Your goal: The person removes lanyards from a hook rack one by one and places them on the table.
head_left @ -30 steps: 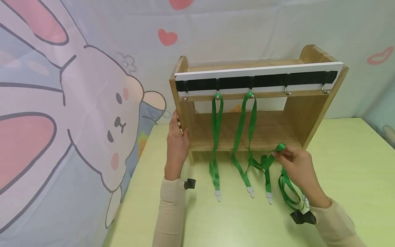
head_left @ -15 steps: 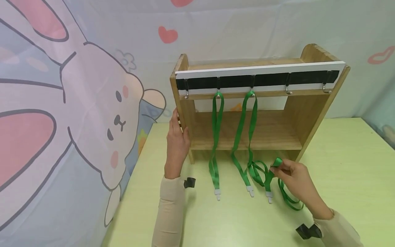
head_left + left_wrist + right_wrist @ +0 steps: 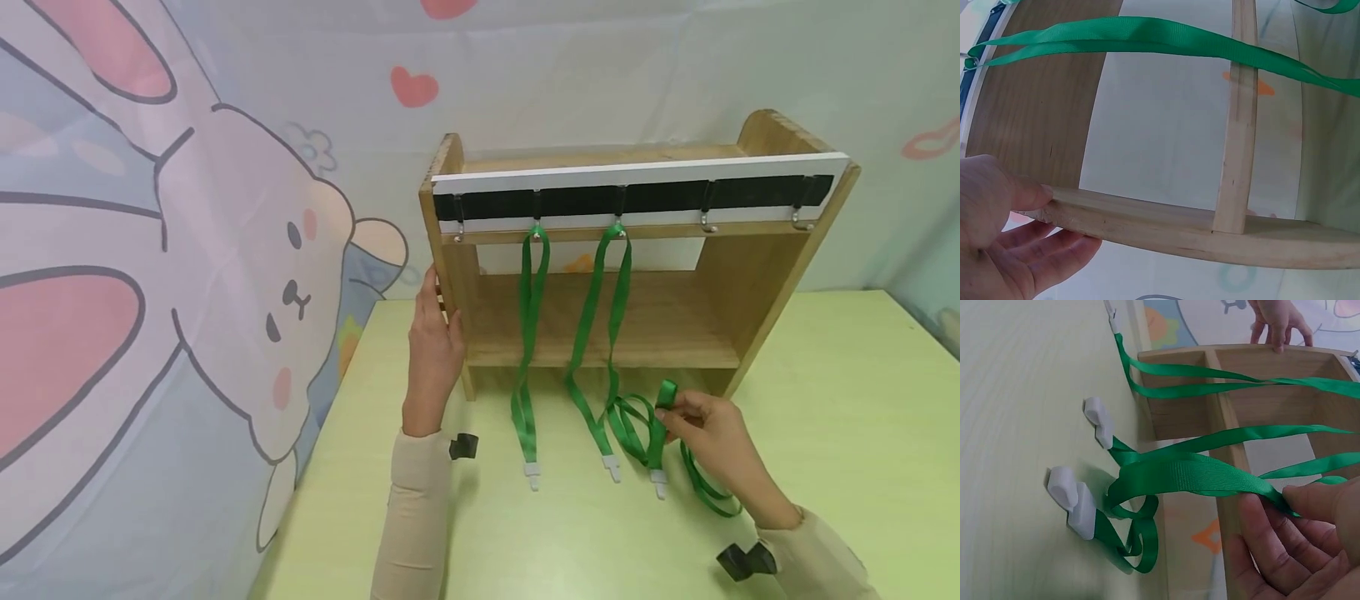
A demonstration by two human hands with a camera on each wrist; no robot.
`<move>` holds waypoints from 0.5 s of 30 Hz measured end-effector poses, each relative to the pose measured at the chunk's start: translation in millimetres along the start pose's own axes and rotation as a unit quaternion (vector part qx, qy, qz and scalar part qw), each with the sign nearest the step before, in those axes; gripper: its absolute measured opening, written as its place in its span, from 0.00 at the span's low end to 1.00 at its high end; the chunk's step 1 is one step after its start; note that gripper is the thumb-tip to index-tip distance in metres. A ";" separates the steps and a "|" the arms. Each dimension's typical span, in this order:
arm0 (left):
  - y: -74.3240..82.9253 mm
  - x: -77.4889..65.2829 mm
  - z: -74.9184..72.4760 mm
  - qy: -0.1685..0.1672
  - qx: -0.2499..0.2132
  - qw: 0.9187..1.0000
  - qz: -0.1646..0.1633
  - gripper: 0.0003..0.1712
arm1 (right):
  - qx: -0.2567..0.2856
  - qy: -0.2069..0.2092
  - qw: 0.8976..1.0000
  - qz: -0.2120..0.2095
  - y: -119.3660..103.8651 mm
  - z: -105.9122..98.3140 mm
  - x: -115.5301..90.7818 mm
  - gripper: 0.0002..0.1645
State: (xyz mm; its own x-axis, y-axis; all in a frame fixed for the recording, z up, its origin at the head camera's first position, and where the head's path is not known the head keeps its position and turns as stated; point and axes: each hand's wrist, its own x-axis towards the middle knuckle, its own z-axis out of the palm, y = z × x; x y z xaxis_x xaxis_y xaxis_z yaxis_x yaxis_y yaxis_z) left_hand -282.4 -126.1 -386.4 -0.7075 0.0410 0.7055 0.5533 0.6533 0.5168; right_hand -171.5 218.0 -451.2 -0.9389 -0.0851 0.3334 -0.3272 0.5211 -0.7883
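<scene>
A wooden shelf (image 3: 660, 321) stands on the table with a hook strip (image 3: 585, 200) across its upper front. One green lanyard (image 3: 528, 308) hangs from the second hook, another green lanyard (image 3: 588, 312) from the middle one. My left hand (image 3: 435, 358) grips the shelf's left side panel (image 3: 1129, 222), thumb at the near edge and fingers along the outside. Between thumb and fingers, my right hand (image 3: 708, 425) pinches the loop of a third green lanyard (image 3: 1172, 475); its white clip (image 3: 658, 483) hangs lowest. Its lower strap is bunched in curls beside the middle lanyard.
Another green lanyard (image 3: 707, 490) lies coiled on the pale table (image 3: 847, 433), partly hidden by the right wrist. Bare hooks show at the strip's far left (image 3: 459, 232) and on its right (image 3: 707, 221). A cartoon-printed cloth (image 3: 247, 250) surrounds the left and back.
My right hand has come down and toward me with its lanyard, and the pinched loop now points more upright. My left hand keeps its place on the shelf's side.
</scene>
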 end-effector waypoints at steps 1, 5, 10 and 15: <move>0.1 0.0 -0.3 -0.001 0.000 1.000 0.000 0.39 | -0.003 0.000 1.000 0.001 1.2 1.2 1.0 0.03; 0.0 0.1 -0.6 -0.008 0.003 1.000 -0.006 0.39 | -0.016 0.003 1.000 0.001 5.2 5.2 4.6 0.03; -0.1 0.0 0.0 -0.006 0.007 1.000 -0.006 0.39 | -0.048 -0.006 0.999 0.016 10.2 8.7 9.1 0.07; -0.1 -0.4 -0.3 -0.002 0.008 1.000 -0.005 0.39 | -0.078 -0.024 0.995 0.053 15.9 11.8 14.8 0.11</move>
State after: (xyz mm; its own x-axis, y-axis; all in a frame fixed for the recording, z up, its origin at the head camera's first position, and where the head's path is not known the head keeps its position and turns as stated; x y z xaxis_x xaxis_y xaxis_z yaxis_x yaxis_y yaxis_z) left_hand -282.1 -126.4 -386.6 -0.7142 0.0378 0.6989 0.5395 0.6659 0.5154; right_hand -191.8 215.0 -464.9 -0.9723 -0.0612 0.2256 -0.2097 0.6550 -0.7259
